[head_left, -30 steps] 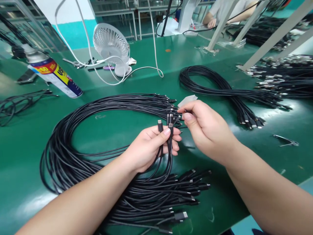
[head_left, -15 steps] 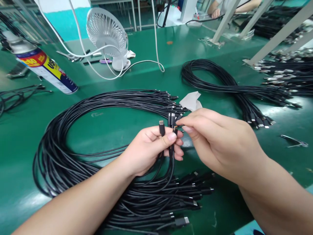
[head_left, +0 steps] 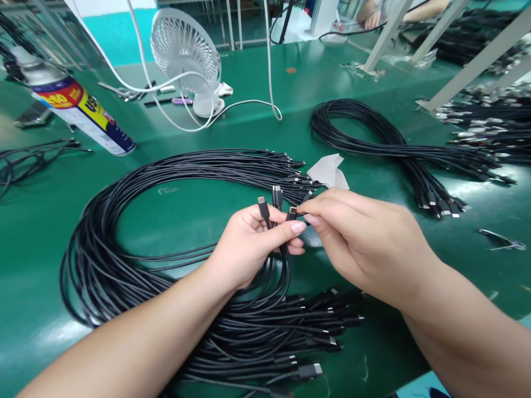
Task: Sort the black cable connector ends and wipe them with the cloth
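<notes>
My left hand (head_left: 253, 240) is closed around several black USB cables (head_left: 284, 271), their plugs sticking up. One plug (head_left: 263, 210) with a metal tip leans out between the fingers on the left. Beside it stand more metal-tipped plugs (head_left: 276, 196). My left thumb presses against another plug (head_left: 292, 213), whose open end faces up. My right hand (head_left: 365, 237) is closed in a pinch, thumb and forefinger at that plug's edge; what lies between the fingertips is hidden. Under both hands spreads a large looped bundle of black cables (head_left: 99, 237), its plug ends pointing right.
A white paper scrap (head_left: 329, 171) lies behind my right hand. Further back are a small fan (head_left: 186, 52), a spray can (head_left: 85, 110) and a second cable coil (head_left: 357, 127). Tweezers (head_left: 501, 239) rest at right. A co-worker's hand (head_left: 371, 19) shows at the far side.
The held plugs have shifted slightly left and tilted in my left hand. My right fingertips stay pinched close to the thumb-held plug. The camera view has moved slightly.
</notes>
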A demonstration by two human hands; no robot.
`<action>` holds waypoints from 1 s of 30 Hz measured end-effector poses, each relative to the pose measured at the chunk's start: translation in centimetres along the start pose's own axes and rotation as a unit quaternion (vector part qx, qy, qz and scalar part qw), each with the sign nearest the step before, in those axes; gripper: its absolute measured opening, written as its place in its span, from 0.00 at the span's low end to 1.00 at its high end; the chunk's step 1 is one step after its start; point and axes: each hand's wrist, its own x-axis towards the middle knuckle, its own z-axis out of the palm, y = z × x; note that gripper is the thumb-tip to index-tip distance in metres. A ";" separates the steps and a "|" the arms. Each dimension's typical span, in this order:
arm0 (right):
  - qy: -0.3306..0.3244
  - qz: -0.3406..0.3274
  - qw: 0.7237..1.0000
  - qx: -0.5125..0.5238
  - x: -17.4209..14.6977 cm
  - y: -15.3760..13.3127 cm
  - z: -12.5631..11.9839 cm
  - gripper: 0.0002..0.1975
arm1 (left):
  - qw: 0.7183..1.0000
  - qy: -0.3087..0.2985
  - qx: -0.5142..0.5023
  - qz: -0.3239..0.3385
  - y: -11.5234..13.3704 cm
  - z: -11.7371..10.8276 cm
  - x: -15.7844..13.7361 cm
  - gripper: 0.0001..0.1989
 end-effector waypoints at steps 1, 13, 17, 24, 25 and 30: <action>-0.001 -0.001 1.000 -0.002 0.0 0.0 0.0 0.09 | 1.000 0.001 0.000 0.000 0.0 0.0 0.0 0.15; -0.079 0.187 0.911 0.358 1.2 0.6 0.5 0.07 | 0.998 -0.036 0.036 0.035 -0.1 0.3 0.0 0.13; -0.057 0.227 0.899 0.370 1.4 1.2 0.6 0.09 | 0.999 -0.039 -0.005 0.014 -0.4 0.1 -0.1 0.12; -0.045 0.235 0.902 0.359 1.4 1.9 0.8 0.08 | 0.996 -0.049 -0.074 -0.011 -0.2 -0.1 -0.2 0.09; -0.044 0.234 0.902 0.360 1.4 1.9 0.8 0.09 | 0.995 -0.058 -0.078 -0.015 -0.1 -0.2 -0.2 0.08; -0.043 0.230 0.909 0.347 1.8 1.8 0.3 0.09 | 0.989 -0.111 -0.094 -0.027 0.0 -0.4 -0.2 0.13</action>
